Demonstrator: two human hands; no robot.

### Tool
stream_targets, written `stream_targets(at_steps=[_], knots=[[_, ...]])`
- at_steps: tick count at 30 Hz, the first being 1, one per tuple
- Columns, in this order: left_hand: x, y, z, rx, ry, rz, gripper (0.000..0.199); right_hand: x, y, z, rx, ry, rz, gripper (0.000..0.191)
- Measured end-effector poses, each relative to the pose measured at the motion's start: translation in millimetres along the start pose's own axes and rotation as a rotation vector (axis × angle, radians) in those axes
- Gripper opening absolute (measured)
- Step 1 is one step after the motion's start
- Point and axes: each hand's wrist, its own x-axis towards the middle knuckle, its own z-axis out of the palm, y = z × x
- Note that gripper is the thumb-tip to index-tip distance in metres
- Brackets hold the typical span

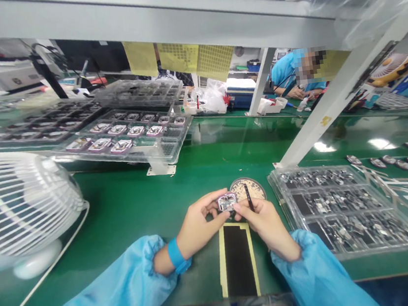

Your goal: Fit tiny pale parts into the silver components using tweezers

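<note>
Green bench (121, 203) | one pink-rimmed piece (227, 202), left hand's (201, 225) grip closed on it | one black tool (248, 197), right hand's (266, 220) pinched

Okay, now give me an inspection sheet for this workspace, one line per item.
Surface: green bench; black mat with pale edges before the person.
Job's things: small case in hand; black tool; round dish of small pale bits just beyond the hands.
Clutter: parts tray at right; case tray on the left, raised; fan at far left.
Hands: left hand grips the case; right hand holds the tool, fingers at the case.
Cables: white cord loose across the bench by the fan.
Surroundings: shelf overhead; another person works beyond.
</note>
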Motion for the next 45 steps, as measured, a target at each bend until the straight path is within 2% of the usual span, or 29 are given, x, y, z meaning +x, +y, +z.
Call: stream_targets(at_steps=[10,20,22,26,29,37,45], knots=[[-1,-4,-0.3,0.009,0.004,-0.009,0.051,1,-3,0,-0.018,-0.003,-0.083,0.032],[-2,-2,-5.0,0.328,0.022,0.152,0.039,2,-2,-1,-0.035,-0.005,-0.076,0.031],[-2,-3,-5.1,0.278,0.028,0.113,0.038,1,-1,1,-0.074,0.027,-0.114,0.030],[-2,-7,-2.5,-0.059,-0.021,-0.076,0.049,-3,-2,7,-0.037,0.160,-0.178,0.029],[-2,-6,0.9,-0.245,-0.064,-0.149,0.052,-5,-4,10,0.070,0.098,-0.173,0.035],[-5,-1,7.9,-0.418,-0.111,-0.114,0.041,-2,4,7,0.247,-0.041,-0.098,0.033],[-7,-1,1.0,-0.449,-0.176,-0.150,0.042,-3,1,7,0.231,-0.032,-0.089,0.033]])
